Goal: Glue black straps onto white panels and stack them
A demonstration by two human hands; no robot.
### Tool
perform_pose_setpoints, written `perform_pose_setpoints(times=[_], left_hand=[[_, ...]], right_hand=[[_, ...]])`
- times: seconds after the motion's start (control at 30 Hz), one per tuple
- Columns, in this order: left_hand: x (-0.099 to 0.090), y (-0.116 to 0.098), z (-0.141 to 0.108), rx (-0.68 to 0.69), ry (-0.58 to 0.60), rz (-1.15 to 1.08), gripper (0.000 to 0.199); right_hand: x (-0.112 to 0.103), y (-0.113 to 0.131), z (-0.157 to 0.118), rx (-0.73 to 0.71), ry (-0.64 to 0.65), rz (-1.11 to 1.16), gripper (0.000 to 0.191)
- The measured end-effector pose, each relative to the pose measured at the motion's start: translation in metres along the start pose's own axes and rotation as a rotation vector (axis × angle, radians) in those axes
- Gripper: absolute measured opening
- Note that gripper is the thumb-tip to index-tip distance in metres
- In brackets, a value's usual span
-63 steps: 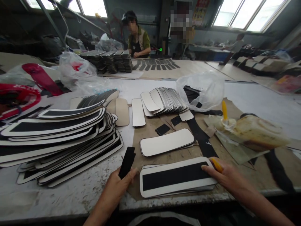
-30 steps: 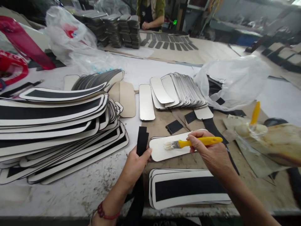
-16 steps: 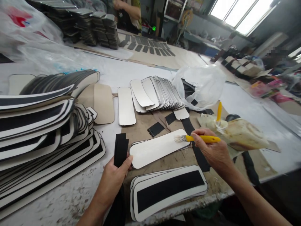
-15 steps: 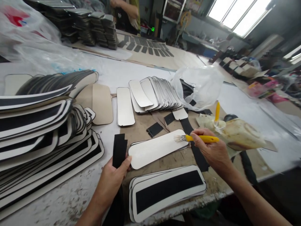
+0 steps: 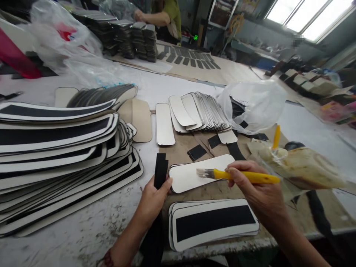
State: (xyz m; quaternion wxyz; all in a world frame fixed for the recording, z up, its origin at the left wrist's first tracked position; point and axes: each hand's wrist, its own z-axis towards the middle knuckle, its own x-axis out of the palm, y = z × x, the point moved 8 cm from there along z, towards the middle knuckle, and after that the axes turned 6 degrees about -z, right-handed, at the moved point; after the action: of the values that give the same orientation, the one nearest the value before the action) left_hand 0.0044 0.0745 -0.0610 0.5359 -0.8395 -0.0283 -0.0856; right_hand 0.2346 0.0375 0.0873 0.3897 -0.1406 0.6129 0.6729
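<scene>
My right hand (image 5: 257, 191) grips a paintbrush (image 5: 253, 177) by its yellow handle. The bristles rest on a long white panel (image 5: 185, 180) with rounded corners, which lies on a thin pile. My left hand (image 5: 151, 200) is closed around black strips (image 5: 160, 170) that stick up above the fingers. Its thumb tip touches the panel's left end. Nearer to me lies a small stack of white panels (image 5: 178, 243), the top one bearing a black strip (image 5: 217, 219) along its middle. Under the work is a brown, stained board (image 5: 189, 202).
Tall piles of black-and-white panels (image 5: 69, 178) fill the left. Fanned white panels (image 5: 178, 111) lie behind the work, beside a clear plastic bag (image 5: 258, 107). To the right is a glue-stained bag (image 5: 311, 165) with another yellow handle (image 5: 276, 137). A person (image 5: 167, 18) stands at the back.
The brush has moved left along the panel, from near its right end to about its middle. My left hand keeps hold of the strips. The whole view has shifted.
</scene>
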Motion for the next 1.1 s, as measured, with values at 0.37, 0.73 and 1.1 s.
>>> perform_pose_setpoints(times=[0.37, 0.73, 1.1], left_hand=[[0.000, 0.000, -0.001, 0.012, 0.033, 0.001, 0.031], [-0.002, 0.004, 0.002, 0.028, 0.012, 0.096, 0.041], [-0.006, -0.004, 0.002, 0.026, -0.004, 0.112, 0.042]], right_hand=[[0.042, -0.016, -0.003, 0.059, 0.109, 0.116, 0.018], [-0.034, -0.033, 0.005, -0.331, -0.113, -0.272, 0.005], [-0.072, -0.009, -0.002, -0.396, -0.221, -0.395, 0.006]])
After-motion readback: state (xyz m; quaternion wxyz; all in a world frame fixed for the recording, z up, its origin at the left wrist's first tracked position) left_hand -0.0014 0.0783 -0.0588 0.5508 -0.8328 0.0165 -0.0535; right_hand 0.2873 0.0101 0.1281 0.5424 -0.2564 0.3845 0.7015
